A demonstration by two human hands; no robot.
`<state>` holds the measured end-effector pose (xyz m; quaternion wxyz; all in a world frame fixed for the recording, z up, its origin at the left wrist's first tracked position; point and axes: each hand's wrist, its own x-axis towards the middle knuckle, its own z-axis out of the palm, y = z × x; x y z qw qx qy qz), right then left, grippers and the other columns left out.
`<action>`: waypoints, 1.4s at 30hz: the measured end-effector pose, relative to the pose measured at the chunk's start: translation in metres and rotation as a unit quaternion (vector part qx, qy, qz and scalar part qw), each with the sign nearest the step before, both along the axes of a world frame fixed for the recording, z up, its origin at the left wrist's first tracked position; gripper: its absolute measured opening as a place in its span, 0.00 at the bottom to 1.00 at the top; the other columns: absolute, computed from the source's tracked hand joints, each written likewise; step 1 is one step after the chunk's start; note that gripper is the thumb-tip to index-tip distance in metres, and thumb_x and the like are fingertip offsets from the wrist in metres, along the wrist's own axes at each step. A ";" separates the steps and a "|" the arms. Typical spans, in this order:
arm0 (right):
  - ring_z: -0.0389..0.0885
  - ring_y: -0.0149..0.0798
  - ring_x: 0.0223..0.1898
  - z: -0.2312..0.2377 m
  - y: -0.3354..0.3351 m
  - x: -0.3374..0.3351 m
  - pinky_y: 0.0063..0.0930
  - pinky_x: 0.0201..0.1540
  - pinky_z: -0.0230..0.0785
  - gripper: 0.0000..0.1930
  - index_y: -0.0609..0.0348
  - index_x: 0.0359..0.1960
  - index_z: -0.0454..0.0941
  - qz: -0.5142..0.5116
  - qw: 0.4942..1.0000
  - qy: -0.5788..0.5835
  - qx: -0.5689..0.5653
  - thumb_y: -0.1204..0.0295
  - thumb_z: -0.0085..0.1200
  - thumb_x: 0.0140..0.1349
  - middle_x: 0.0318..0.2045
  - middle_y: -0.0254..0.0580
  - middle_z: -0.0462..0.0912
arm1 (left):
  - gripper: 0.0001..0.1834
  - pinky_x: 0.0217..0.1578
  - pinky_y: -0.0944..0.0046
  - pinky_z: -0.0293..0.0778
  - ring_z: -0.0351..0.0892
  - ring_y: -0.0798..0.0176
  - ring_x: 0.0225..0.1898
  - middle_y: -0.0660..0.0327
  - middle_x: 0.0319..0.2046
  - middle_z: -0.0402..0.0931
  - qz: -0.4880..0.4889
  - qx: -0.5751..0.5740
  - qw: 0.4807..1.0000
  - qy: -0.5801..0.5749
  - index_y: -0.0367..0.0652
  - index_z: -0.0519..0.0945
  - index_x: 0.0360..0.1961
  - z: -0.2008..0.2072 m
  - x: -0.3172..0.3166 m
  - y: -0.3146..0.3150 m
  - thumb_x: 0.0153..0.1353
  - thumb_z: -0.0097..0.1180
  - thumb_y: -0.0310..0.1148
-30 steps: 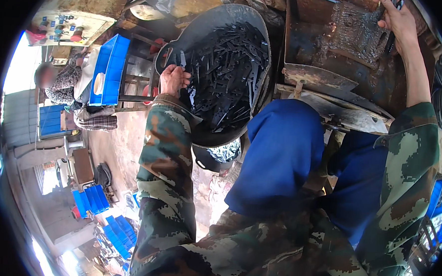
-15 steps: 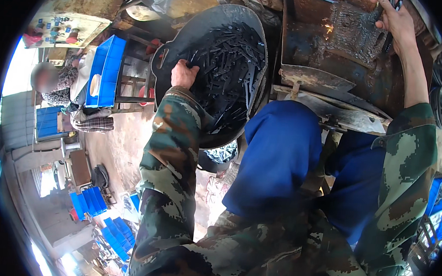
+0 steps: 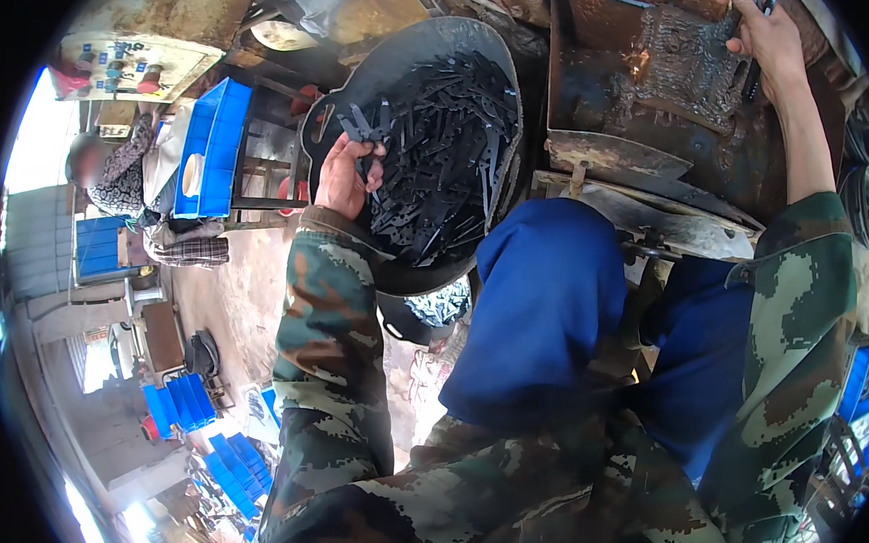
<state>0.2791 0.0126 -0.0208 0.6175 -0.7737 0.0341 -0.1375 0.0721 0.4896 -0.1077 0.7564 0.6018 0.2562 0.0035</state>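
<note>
A deep dark basin point(image 3: 351, 78) holds a heap of flat, narrow black metal pieces point(image 3: 451, 140). At its left side my left hand point(image 3: 343, 180) grips several of these flat pieces point(image 3: 365, 128); they fan out above my fingertips. At the upper right, my right hand point(image 3: 775, 48) is closed around a slender dark object point(image 3: 756, 77), whose kind I cannot make out. It hangs over a wet, rusty metal tray point(image 3: 601, 103) of a machine, beside a rough, glistening block point(image 3: 686, 63).
A curved metal guard point(image 3: 617, 155) edges the machine by my knees. A pail of shiny pieces point(image 3: 440, 306) stands below the basin. To the left are a blue bin point(image 3: 210, 147) on a stand and a seated person point(image 3: 120, 171). Several blue trays point(image 3: 182, 396) lie farther off.
My left hand has turned and drawn back from the heap, lifting several flat metal pieces into view. My right hand has hardly moved and keeps its hold on the slender dark object.
</note>
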 end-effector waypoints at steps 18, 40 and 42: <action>0.67 0.26 0.15 -0.001 0.000 0.005 0.26 0.16 0.71 0.12 0.59 0.38 0.77 0.019 1.000 -0.002 -0.004 0.63 0.61 0.66 0.27 0.36 0.82 | 0.09 0.19 0.68 0.60 0.63 0.70 0.16 0.63 0.23 0.69 -0.049 -0.033 0.998 0.015 0.41 0.79 0.44 0.014 -0.024 -0.066 0.63 0.52 0.27; 0.65 0.26 0.12 -0.007 -0.001 0.007 0.26 0.15 0.69 0.13 0.59 0.36 0.77 0.027 0.999 0.011 0.015 0.62 0.61 0.66 0.21 0.33 0.77 | 0.22 0.23 0.67 0.58 0.61 0.66 0.19 0.63 0.22 0.65 -0.031 -0.061 0.985 0.161 0.41 0.74 0.37 -0.025 -0.083 -0.090 0.68 0.45 0.52; 0.65 0.26 0.12 -0.008 -0.001 0.007 0.27 0.15 0.69 0.13 0.59 0.36 0.77 0.028 0.999 0.000 0.017 0.62 0.61 0.66 0.19 0.33 0.76 | 0.23 0.24 0.66 0.57 0.60 0.67 0.19 0.64 0.22 0.64 -0.020 -0.076 0.987 0.140 0.41 0.74 0.39 -0.007 -0.078 -0.096 0.68 0.43 0.53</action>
